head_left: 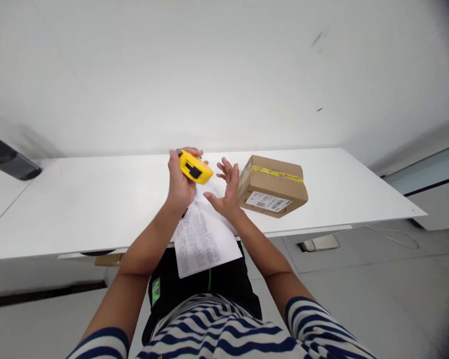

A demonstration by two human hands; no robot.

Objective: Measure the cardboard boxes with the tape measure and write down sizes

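Left hand (180,183) clamped on yellow tool (200,172); right hand (228,195) splayed; box label (268,201) print illegible.

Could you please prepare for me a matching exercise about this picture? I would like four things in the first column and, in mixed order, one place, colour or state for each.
1. Tape measure
2. Cardboard box
3. Paper
4. Right grip

A. Bears handwriting and reaches past the near edge of the white table
B. Open, with nothing held
C. Brown, with yellow tape and a white label
D. Yellow and black, in the left grip

Pairs: 1-D, 2-C, 3-A, 4-B
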